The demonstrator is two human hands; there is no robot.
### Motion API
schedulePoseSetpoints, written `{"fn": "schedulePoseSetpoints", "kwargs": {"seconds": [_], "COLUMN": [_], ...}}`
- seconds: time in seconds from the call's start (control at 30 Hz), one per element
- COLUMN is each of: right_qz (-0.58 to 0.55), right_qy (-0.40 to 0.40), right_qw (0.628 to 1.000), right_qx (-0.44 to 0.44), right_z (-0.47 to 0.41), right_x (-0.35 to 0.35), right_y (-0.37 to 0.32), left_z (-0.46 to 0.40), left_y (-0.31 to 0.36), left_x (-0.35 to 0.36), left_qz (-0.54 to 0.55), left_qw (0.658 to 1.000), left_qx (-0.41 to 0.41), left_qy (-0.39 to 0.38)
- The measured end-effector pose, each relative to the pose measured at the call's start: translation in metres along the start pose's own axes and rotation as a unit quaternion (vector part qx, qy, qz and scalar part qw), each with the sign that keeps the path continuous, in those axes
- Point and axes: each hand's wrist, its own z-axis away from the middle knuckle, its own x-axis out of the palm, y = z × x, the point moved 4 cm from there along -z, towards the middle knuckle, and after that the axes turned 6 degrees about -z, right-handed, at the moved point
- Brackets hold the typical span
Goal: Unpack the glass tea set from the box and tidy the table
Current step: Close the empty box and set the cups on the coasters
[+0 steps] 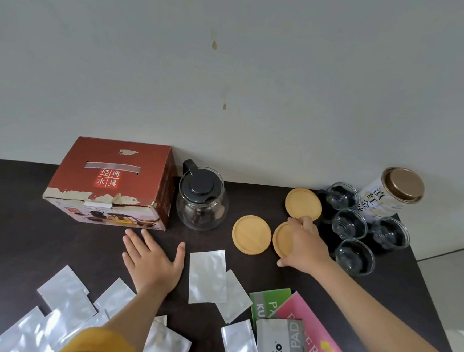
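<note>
1. A dark worktop [14, 214] is seen, its far edge against a pale wall and its right edge running diagonally toward the near right corner; bare surface is left along the far left edge and in front of the box.
2. The red box [113, 183], closed and printed with Chinese characters, is set at the far edge; the glass teapot [202, 201] with a black lid is placed just beside it on the right.
3. Three round wooden coasters are counted: one [303, 203] farther back, one [251, 235] nearer the teapot, and one [282, 239] gripped at its rim by the right hand [305, 247], fingers curled over it.
4. Four glass cups [349, 224] are clustered toward the right edge, beside a tin [390, 196] with a gold lid.
5. The left hand [152, 261] is laid flat, fingers spread, holding nothing.
6. Silver foil sachets [207, 276] are scattered along the near edge; the exact count cannot be told.
7. "JOYKO" and "MP PAD" are read on a grey packet [281, 346]; a pink packet [315, 340] and a green one [274, 298] overlap there.
</note>
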Motion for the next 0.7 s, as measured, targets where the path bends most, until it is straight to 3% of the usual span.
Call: {"fn": "schedulePoseSetpoints", "kwargs": {"seconds": [0.23,0.5,0.7], "right_qz": [0.009,0.05,0.142], "right_qy": [-0.001,0.119,0.026], "right_qw": [1.0,0.991,0.989], "right_qx": [-0.013,-0.025,0.027], "right_z": [0.003,-0.034,-0.079], "right_x": [0.006,-0.04,-0.058], "right_y": [0.005,0.004,0.004], "left_z": [0.0,-0.001,-0.001], "left_y": [0.001,0.001,0.001], "left_x": [0.0,0.0,0.0], "left_qz": [0.0,-0.002,0.001], "left_qw": [1.0,1.0,1.0], "left_qx": [0.0,0.0,-0.001], "left_qy": [0.004,0.004,0.008]}}
